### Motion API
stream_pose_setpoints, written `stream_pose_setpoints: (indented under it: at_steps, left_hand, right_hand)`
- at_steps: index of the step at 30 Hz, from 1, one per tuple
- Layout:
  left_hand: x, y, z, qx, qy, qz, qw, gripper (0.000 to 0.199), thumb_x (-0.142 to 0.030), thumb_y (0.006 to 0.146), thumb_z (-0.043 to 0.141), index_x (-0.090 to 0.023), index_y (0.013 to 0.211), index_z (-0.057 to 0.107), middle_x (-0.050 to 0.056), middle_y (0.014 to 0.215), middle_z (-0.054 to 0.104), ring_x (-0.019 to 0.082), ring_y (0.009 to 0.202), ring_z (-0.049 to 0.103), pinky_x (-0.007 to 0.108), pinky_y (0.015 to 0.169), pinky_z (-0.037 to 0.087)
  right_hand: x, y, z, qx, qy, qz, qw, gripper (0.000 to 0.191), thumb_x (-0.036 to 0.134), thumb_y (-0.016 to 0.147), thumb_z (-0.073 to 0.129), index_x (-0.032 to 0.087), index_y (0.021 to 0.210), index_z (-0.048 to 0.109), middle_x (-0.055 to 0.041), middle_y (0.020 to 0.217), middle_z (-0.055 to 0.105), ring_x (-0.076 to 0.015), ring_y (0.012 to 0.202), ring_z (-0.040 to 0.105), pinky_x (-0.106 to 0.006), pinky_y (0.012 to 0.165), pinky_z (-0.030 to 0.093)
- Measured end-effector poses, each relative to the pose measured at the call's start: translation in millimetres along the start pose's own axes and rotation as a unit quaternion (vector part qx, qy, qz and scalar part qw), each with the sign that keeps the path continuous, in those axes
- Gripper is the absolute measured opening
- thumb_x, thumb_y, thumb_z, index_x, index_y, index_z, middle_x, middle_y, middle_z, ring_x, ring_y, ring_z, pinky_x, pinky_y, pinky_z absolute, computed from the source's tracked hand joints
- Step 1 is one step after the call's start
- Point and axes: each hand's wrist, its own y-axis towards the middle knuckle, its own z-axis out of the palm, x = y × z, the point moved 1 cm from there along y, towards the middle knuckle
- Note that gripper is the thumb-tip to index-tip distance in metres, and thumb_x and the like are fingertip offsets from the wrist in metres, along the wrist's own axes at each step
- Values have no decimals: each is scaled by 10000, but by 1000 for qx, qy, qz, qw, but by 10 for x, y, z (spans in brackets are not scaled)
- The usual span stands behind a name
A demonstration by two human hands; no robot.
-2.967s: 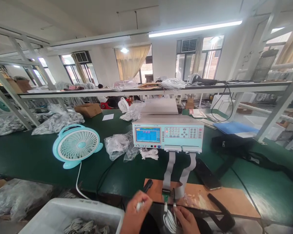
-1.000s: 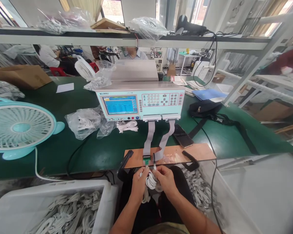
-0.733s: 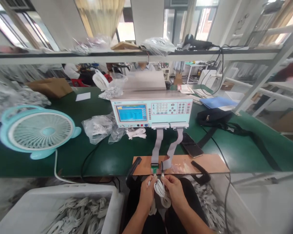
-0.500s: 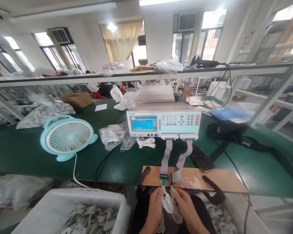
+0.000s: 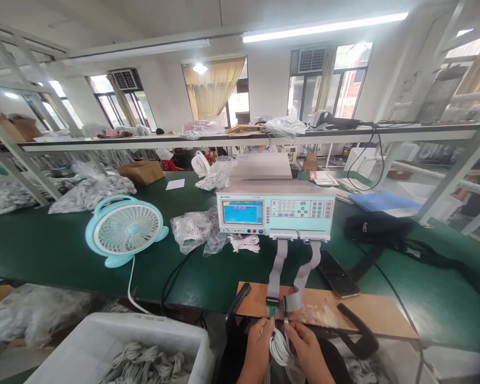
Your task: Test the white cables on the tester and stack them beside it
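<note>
A coiled white cable hangs between my two hands at the front edge of the bench. My left hand pinches one end of it, right below a small green circuit board. My right hand pinches the other end, close under the black connector of the second ribbon cable. Two grey ribbon cables run from these connectors up to the front of a tester with a lit blue screen. Fingertips partly cover both cable ends.
A wooden board lies along the bench edge, with a phone by it. Left stand a light-blue fan and bagged cables. A white bin holds several grey cable bundles. A black bag lies at right.
The whole view has shifted, so the bench sits lower and farther right. The tester's screen shows different content. Both hands keep their pinch on the cable ends.
</note>
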Motion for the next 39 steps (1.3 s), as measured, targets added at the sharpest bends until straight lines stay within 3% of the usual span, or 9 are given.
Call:
stream_pose_setpoints:
  at_steps: [6, 11, 15, 19, 23, 27, 30, 35, 39]
  left_hand:
    - [-118, -196, -70, 55, 91, 22, 994, 439, -552, 714, 505, -164, 510, 495, -30, 509, 396, 121, 539, 363, 245, 536, 282]
    - [-857, -277, -180, 123, 122, 22, 985, 343, -423, 769, 497, -169, 538, 506, -28, 527, 429, 111, 532, 381, 234, 516, 282]
    - [-1465, 129, -389, 46, 86, 34, 995, 327, -435, 750, 510, -171, 559, 506, -29, 479, 452, 96, 433, 401, 210, 424, 281]
    - [-1725, 577, -762, -75, 136, 92, 984, 268, -435, 699, 566, -169, 671, 572, -22, 507, 522, 90, 354, 442, 197, 365, 260]
    - [-1658, 461, -885, -91, 51, 73, 992, 257, -429, 673, 602, -177, 712, 566, -28, 575, 545, 93, 400, 479, 189, 364, 289]
    - [-1376, -28, -553, 14, -152, -19, 988, 266, -427, 701, 586, -164, 715, 550, -30, 554, 522, 101, 464, 492, 206, 423, 357]
    - [-1105, -270, -284, 29, -230, -70, 970, 247, -396, 714, 598, -157, 685, 544, -28, 557, 516, 103, 528, 508, 223, 527, 410]
    - [-734, -341, -141, 12, -309, -126, 943, 253, -379, 708, 623, -152, 644, 530, -29, 567, 496, 111, 581, 512, 232, 582, 423]
    - [-623, -318, -166, -9, -382, -128, 915, 206, -320, 736, 611, -161, 650, 514, -40, 564, 476, 95, 548, 485, 236, 576, 424]
  right_hand:
    - [88, -253, 35, 45, -28, 28, 998, 417, 526, 606, 643, 175, 499, 445, 62, 468, 339, -85, 473, 291, -219, 454, 261]
    - [444, -470, 42, 84, 8, -4, 996, 318, 500, 692, 594, 185, 727, 576, 23, 599, 478, -123, 566, 412, -225, 537, 357]
    - [500, -463, 52, 41, -8, -55, 998, 300, 480, 700, 596, 210, 831, 599, -15, 752, 545, -175, 719, 483, -254, 658, 410]
    - [322, -439, 51, 88, -48, -38, 994, 309, 496, 723, 563, 196, 791, 587, -2, 685, 512, -160, 660, 468, -254, 625, 408]
    - [275, -498, 49, 109, -89, -45, 989, 267, 457, 771, 525, 194, 776, 565, 17, 636, 479, -132, 599, 438, -235, 564, 381]
    - [406, -599, 123, 102, -128, -113, 980, 203, 382, 826, 473, 197, 855, 552, 3, 709, 507, -130, 641, 466, -234, 588, 392]
    - [512, -649, 198, 108, -177, -181, 961, 152, 307, 831, 474, 198, 911, 545, -16, 791, 534, -139, 712, 501, -245, 648, 405]
    - [537, -656, 183, 127, -228, -184, 948, 112, 273, 813, 490, 189, 855, 553, -18, 788, 544, -138, 712, 507, -249, 655, 412]
    - [399, -672, 61, 156, -205, -142, 956, 232, 285, 762, 551, 218, 984, 555, -23, 867, 596, -164, 771, 553, -275, 687, 447]
